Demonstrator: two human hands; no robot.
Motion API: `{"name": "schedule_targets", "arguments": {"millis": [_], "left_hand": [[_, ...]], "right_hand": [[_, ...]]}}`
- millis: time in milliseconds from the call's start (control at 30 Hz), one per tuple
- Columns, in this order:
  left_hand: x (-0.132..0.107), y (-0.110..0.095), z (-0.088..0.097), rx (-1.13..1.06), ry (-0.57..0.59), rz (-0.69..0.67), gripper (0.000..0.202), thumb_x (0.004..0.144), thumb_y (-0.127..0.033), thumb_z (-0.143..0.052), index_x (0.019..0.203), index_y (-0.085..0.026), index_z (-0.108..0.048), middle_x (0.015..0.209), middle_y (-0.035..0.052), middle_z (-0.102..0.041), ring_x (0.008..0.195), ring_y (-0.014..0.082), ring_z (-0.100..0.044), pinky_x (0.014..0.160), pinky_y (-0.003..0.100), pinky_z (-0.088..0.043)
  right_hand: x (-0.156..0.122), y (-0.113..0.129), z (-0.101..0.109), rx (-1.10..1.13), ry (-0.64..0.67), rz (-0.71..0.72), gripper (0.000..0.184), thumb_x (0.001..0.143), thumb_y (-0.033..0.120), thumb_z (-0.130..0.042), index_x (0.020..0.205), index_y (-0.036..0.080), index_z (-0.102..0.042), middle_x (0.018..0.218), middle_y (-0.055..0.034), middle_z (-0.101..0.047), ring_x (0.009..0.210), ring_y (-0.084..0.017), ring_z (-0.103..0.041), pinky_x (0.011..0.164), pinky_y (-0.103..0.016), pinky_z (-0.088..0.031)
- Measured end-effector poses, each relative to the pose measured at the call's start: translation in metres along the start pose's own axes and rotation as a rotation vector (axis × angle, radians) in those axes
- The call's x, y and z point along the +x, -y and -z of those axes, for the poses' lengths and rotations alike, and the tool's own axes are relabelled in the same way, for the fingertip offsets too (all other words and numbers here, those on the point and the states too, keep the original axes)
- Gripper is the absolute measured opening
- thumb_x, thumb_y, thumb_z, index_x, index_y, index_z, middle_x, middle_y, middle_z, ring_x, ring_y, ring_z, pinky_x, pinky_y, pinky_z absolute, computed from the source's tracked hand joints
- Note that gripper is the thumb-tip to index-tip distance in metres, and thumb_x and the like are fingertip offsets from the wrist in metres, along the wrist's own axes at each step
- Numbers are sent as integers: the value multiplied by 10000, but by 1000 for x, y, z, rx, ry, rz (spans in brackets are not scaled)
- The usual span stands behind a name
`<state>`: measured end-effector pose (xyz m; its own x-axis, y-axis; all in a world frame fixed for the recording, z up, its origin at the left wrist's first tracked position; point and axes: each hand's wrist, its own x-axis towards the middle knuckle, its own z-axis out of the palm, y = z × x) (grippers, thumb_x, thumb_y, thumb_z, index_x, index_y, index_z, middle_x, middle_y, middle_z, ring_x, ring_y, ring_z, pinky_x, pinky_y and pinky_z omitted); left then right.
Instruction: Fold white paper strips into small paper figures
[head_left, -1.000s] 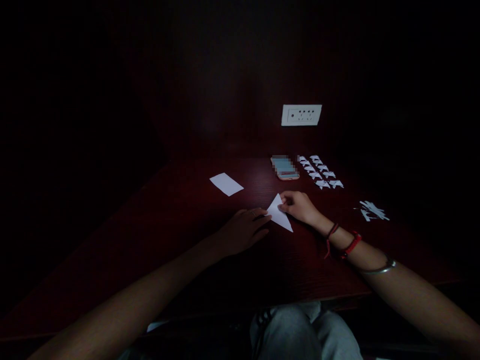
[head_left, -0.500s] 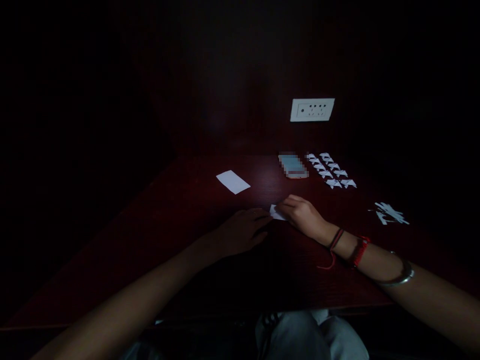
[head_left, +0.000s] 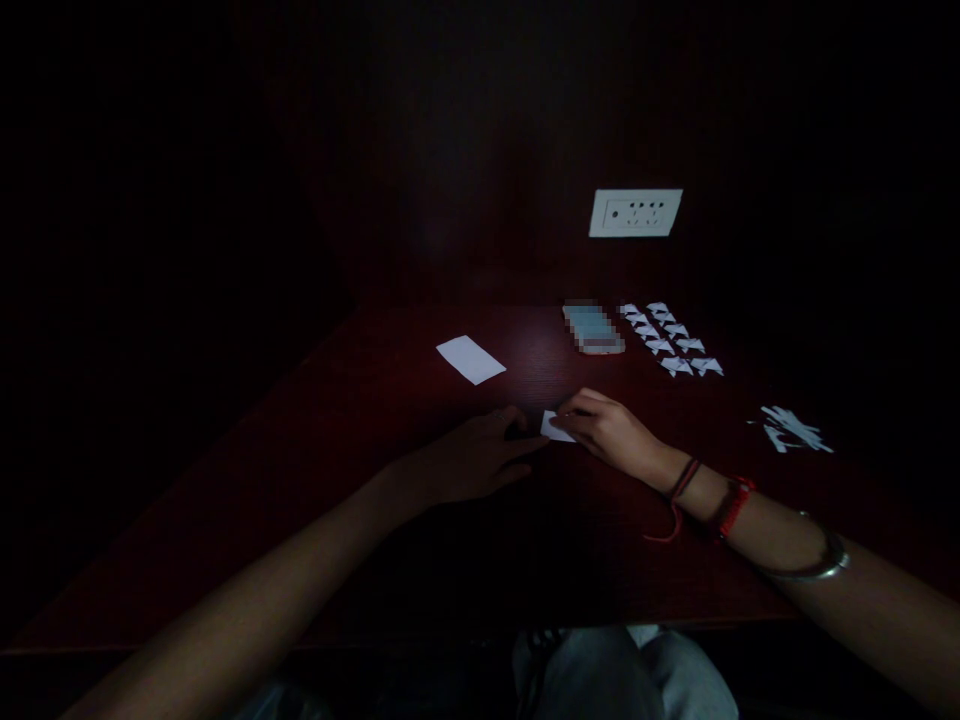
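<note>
A small piece of folded white paper lies on the dark red table, partly covered by fingers. My right hand comes in from the right, its fingers bent and closed on the paper's right part. From the left, my left hand reaches to the paper's lower left edge with one outstretched finger; its other fingers are apart and hold nothing. Dim light hides the left fingertips' exact contact. Behind the hands, a larger white sheet rests flat on the table.
A phone, blurred by pixelation, lies at the back. Right of it stand two rows of folded white paper shapes. Thin white paper strips are heaped farther right. A socket plate is on the wall. The table's front edge is near my lap.
One left finger now points straight at the paper's edge while the others have drawn back and curled a little. My right hand stays on the paper. The view has shifted slightly.
</note>
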<state>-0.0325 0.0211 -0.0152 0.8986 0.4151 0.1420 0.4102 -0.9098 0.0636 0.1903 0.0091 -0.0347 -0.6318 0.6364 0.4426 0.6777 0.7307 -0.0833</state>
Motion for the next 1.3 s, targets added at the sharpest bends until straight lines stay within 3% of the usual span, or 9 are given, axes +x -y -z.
{"name": "schedule_targets", "arguments": {"millis": [233, 433, 967, 1300], "left_hand": [[1, -3, -1, 117, -23, -11, 364, 844, -352, -366, 1185, -238, -420, 1160, 78, -413, 1071, 223, -372, 877, 367, -320], [0, -1, -7, 66, -45, -24, 353, 857, -356, -334, 1186, -247, -406, 1290, 15, -348, 1178, 201, -296, 930, 358, -282], [4, -1, -1, -57, -39, -37, 322, 847, -269, -367, 1163, -250, -424, 1208, 9, -451, 1118, 169, -380, 922, 334, -304], [11, 1, -1, -84, -51, -19, 358, 823, -268, -408, 1172, -189, -392, 1132, 72, -479, 1023, 181, -450, 880, 336, -336]], "right_hand": [[0, 1, 0, 45, -4, 15, 219, 810, 156, -408, 924, 161, -596, 864, -74, -556, 831, -155, -473, 705, -278, -420], [1, 3, 2, 51, 19, 22, 224, 810, 150, -404, 923, 164, -597, 863, -71, -567, 834, -156, -475, 707, -281, -423], [1, 4, 1, -46, 45, -42, 227, 806, 142, -410, 938, 171, -593, 887, -75, -575, 843, -165, -478, 715, -284, -424], [-2, 5, 0, -61, 28, -64, 243, 815, 136, -398, 966, 174, -585, 888, -68, -578, 860, -161, -475, 730, -277, -419]]}}
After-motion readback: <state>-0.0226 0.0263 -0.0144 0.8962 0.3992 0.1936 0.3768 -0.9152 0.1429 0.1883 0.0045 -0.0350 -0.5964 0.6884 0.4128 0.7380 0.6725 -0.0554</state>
